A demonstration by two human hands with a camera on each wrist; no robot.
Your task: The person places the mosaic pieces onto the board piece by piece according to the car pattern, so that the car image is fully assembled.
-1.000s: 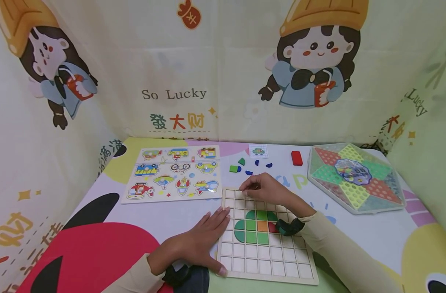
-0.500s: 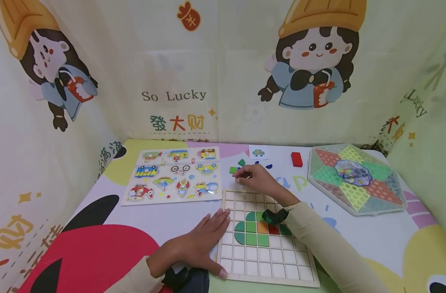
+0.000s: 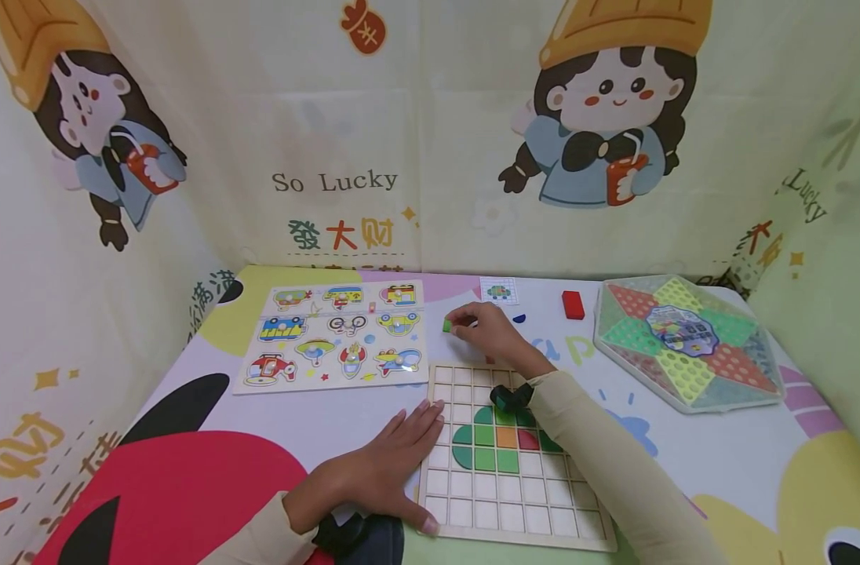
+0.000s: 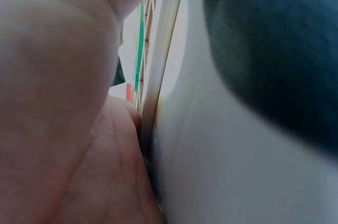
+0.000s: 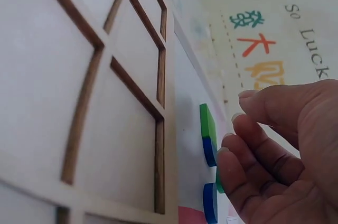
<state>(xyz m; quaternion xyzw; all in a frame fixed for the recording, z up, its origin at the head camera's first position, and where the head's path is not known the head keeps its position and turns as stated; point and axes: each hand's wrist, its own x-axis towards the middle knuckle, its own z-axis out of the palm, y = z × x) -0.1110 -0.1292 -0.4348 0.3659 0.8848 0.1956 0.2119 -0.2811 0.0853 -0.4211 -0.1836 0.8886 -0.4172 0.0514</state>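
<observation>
My left hand (image 3: 384,463) lies with straight fingers along the left edge of a wooden grid board (image 3: 522,539), its thumb at the near corner. Green tiles (image 3: 483,457), an orange tile (image 3: 506,436) and a red tile (image 3: 528,439) fill some of the board's cells. Beyond the far edge, my right hand (image 3: 482,329) reaches down, fingertips right by a green square tile (image 3: 447,326). In the right wrist view its fingers are loosely bent, a gap between them and that tile. Blue half-round tiles (image 5: 210,203) and a darker green piece (image 5: 219,180) lie beside it.
A vehicle puzzle board (image 3: 341,369) lies at the back left. Behind the right hand are a small picture card (image 3: 498,291), a blue half-round piece (image 3: 519,318) and a red block (image 3: 573,305). A hexagonal game box (image 3: 684,345) stands at the right.
My right hand has moved away from the board's far edge, forward and left to the loose tiles, and now covers several of them. My left hand has stayed in place.
</observation>
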